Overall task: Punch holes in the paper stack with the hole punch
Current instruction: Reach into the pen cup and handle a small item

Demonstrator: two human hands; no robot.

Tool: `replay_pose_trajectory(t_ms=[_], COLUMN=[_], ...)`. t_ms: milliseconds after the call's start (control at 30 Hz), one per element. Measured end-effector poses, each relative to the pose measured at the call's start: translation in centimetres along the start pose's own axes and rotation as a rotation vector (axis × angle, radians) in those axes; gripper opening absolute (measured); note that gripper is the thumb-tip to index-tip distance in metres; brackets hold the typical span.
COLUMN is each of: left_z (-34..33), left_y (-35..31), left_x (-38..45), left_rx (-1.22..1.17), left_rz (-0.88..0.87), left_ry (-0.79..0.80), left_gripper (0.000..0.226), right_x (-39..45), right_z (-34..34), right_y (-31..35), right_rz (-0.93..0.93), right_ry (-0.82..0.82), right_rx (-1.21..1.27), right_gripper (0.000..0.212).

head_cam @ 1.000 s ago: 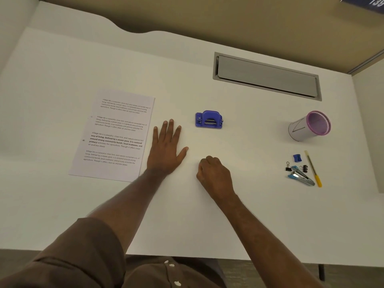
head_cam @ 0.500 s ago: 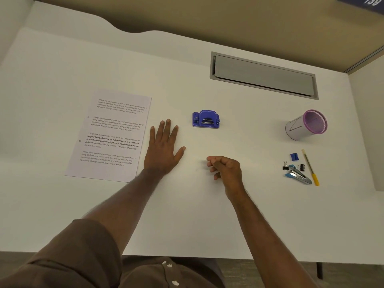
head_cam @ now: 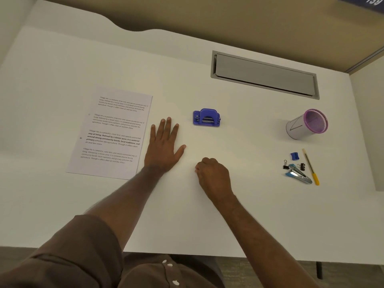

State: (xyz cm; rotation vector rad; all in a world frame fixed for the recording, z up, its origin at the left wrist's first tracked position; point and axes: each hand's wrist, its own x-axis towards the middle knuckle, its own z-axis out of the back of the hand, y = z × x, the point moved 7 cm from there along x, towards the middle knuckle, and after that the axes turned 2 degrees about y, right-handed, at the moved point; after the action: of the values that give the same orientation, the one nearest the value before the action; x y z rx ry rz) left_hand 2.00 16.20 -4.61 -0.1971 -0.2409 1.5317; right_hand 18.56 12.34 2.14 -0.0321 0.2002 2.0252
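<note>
A printed paper stack [head_cam: 112, 134] lies flat on the white desk [head_cam: 187, 215], left of centre. A small blue hole punch [head_cam: 206, 117] stands on the desk to its right, apart from the paper. My left hand [head_cam: 164, 146] lies flat, palm down, fingers spread, on the desk between the paper's right edge and the punch, touching neither. My right hand [head_cam: 214, 175] rests on the desk in a loose fist, nearer to me and below the punch, holding nothing.
A pink-rimmed pen cup [head_cam: 305, 124] lies on its side at the right. Below it are a blue sharpener [head_cam: 294, 156], two black binder clips [head_cam: 286, 164], a blue staple remover [head_cam: 298, 175] and a yellow pen [head_cam: 311, 166]. A grey cable tray [head_cam: 264, 74] is set in the desk's back.
My right hand lifted and drifted slightly right half a second ago, then came back down into a fist near the centre. My left hand, the paper and the punch stayed put.
</note>
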Motion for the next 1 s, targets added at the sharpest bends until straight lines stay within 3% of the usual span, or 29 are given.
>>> replay_pose_trajectory(t_ms=[200, 300, 400, 433, 500, 600, 867, 933, 1000], left_z=[-0.2, -0.3, -0.3, -0.3, -0.2, -0.1, -0.1, -0.1, -0.1], left_y=[0.1, 0.0, 0.1, 0.1, 0.1, 0.1, 0.0, 0.0, 0.0], left_x=[0.1, 0.1, 0.2, 0.1, 0.1, 0.0, 0.2, 0.2, 0.2], left_rx=[-0.003, -0.002, -0.007, -0.006, -0.007, -0.006, 0.000, -0.001, -0.001], left_rz=[0.009, 0.010, 0.009, 0.010, 0.010, 0.001, 0.010, 0.010, 0.011], left_ry=[0.025, 0.031, 0.025, 0.021, 0.014, 0.003, 0.042, 0.036, 0.034], left_gripper=[0.075, 0.075, 0.076, 0.076, 0.076, 0.075, 0.076, 0.075, 0.075], right_x=[0.5, 0.7, 0.9, 0.8, 0.3, -1.5, -2.3, -2.3, -1.9], right_z=[0.6, 0.6, -0.6, -1.2, -1.7, -1.6, -2.3, -1.9, -1.1], right_y=[1.3, 1.4, 0.9, 0.2, -1.3, -3.4, -5.4, -5.9, -6.1], right_rz=[0.009, -0.029, -0.081, -0.147, -0.296, -0.495, -0.603, -0.616, -0.555], right_ry=[-0.047, -0.030, 0.044, 0.092, 0.089, -0.061, -0.018, -0.053, -0.057], right_rx=[-0.107, -0.091, -0.060, -0.024, 0.159, 0.564, 1.171, 1.065, 0.785], right_gripper=[0.028, 0.021, 0.001, 0.008, 0.012, 0.009, 0.021, 0.017, 0.009])
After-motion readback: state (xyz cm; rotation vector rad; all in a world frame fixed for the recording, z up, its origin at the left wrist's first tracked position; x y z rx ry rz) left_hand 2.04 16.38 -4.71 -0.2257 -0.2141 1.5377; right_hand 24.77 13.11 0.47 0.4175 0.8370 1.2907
